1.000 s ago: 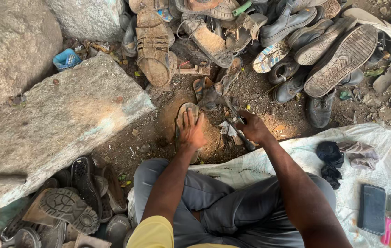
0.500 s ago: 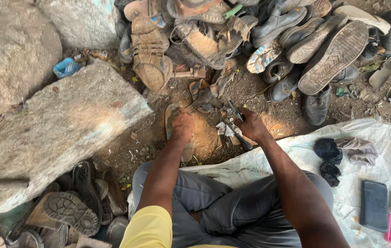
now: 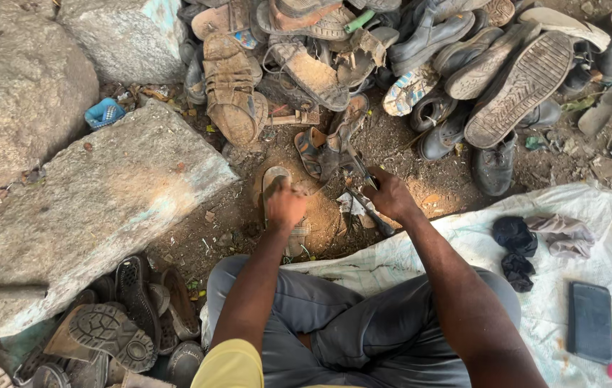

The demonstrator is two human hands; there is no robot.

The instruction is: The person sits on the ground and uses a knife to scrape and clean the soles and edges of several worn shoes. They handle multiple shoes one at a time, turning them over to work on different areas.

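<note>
I sit cross-legged on dirt ground. My left hand presses down on a worn tan sandal sole lying flat in front of my knees. My right hand is closed around a dark metal tool, whose end pokes out toward my lap. Small pale scraps lie on the soil between the two hands. A brown strapped sandal rests just beyond them.
A heap of old shoes and sandals fills the far side. Large grey stone blocks lie at left, with more shoes below them. A white sheet at right holds dark cloths, a black phone and small tools.
The view has shifted slightly; both hands stay on the ground work. My left hand has slid a little along the sole, and the right hand keeps its grip on the tool.
</note>
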